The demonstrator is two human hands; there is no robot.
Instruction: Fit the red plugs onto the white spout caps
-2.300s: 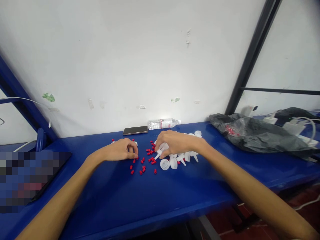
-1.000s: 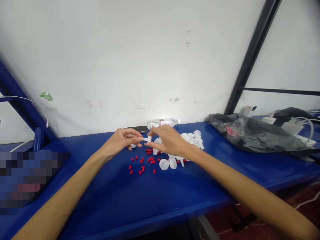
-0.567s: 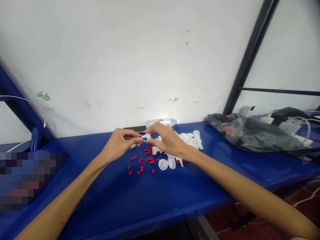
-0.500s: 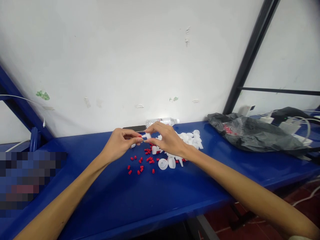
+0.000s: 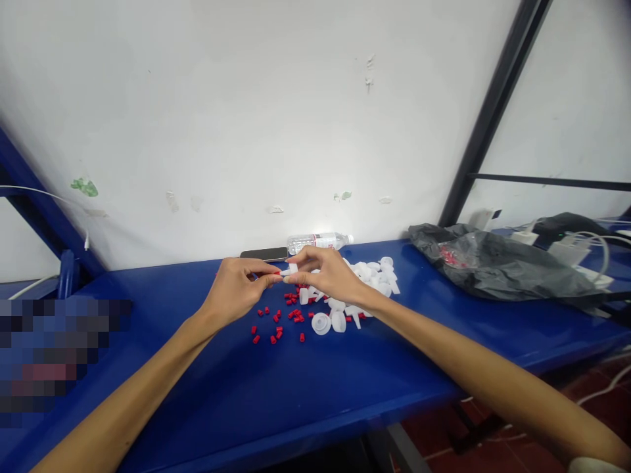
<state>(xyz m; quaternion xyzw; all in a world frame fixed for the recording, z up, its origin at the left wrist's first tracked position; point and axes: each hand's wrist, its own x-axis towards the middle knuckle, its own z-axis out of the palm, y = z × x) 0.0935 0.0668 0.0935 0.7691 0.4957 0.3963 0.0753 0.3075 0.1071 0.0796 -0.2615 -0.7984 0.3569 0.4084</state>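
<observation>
My left hand [image 5: 233, 289] pinches a small red cap [image 5: 277, 272] between thumb and fingertips. In the fingers of my right hand [image 5: 332, 274] is a white plastic spout cap [image 5: 292, 268], its narrow tip pointing left at the red cap. The two pieces meet between my hands; how far one sits on the other is hidden. Below my hands, several loose red caps [image 5: 297, 315] lie scattered over the blue table [image 5: 276, 401]. A heap of white spout caps [image 5: 377, 272] spreads under and beyond my right hand, with a round white one [image 5: 321, 323] at its near edge.
Against the wall lie a clear plastic bottle [image 5: 320, 242] on its side and a dark phone-like slab [image 5: 263, 253]. A dark plastic bag [image 5: 503, 269] rests at the right, with a clear bag of red pieces [image 5: 456, 253] on it. Chargers and white cables sit beyond.
Both hands stay together around the red cap and white spout cap. The left hand has turned slightly and its fingers lie flatter; more of the dark slab shows behind.
</observation>
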